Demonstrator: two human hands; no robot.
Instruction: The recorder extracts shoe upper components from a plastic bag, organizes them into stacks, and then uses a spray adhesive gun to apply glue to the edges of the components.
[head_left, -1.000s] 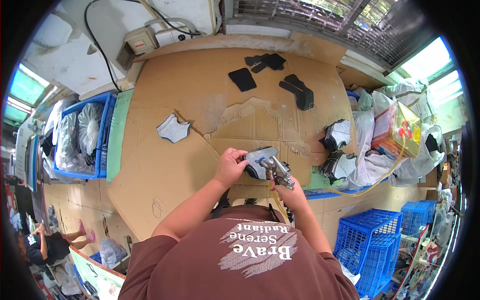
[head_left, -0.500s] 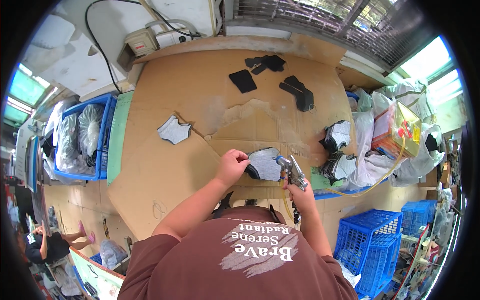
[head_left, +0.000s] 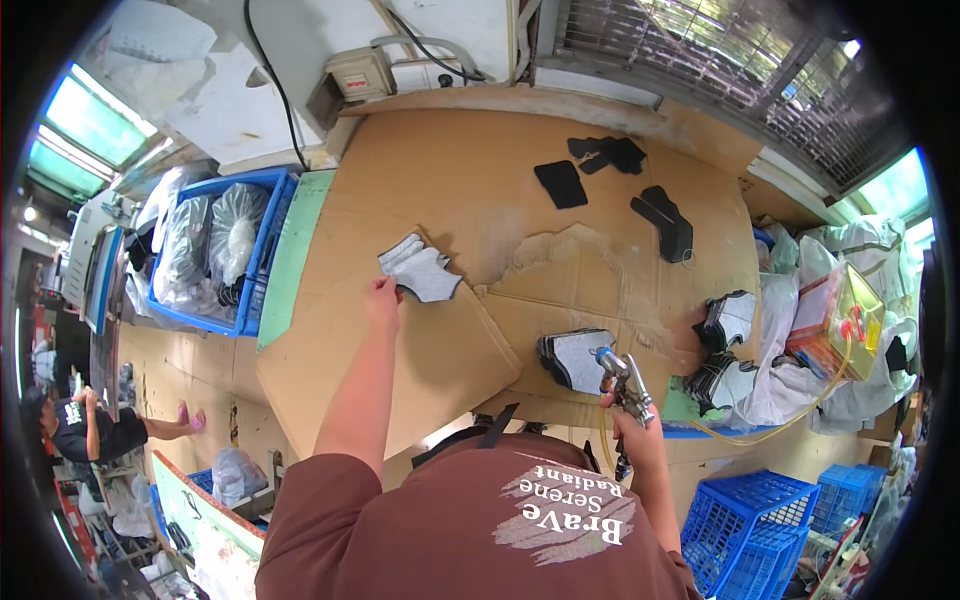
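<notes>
At the left of the cardboard-covered table [head_left: 330,330], my left hand [head_left: 383,297] pinches the lower left edge of a grey fabric piece [head_left: 430,276] with dark edging. It overlaps another light grey piece at its upper left. My right hand [head_left: 637,437] is wrapped round a metal spray gun [head_left: 628,388] with a blue nozzle. That nozzle points left, over the right end of a stack of grey, black-edged fabric pieces [head_left: 578,362]. A thin yellow hose [head_left: 607,450] hangs by the gun.
Black cut pieces [head_left: 560,185] lie at the far side. More grey piece stacks [head_left: 728,320] stand at the right edge, beside plastic bags and a clear yellow-topped container [head_left: 850,320]. A blue crate [head_left: 255,290] flanks the left edge; blue baskets [head_left: 745,510] stand lower right. Another person [head_left: 90,425] sits far left.
My left hand has gone from the stack to the left, where another grey piece now overlaps the one lying there. The right hand keeps the gun by the stack. The view has shifted.
</notes>
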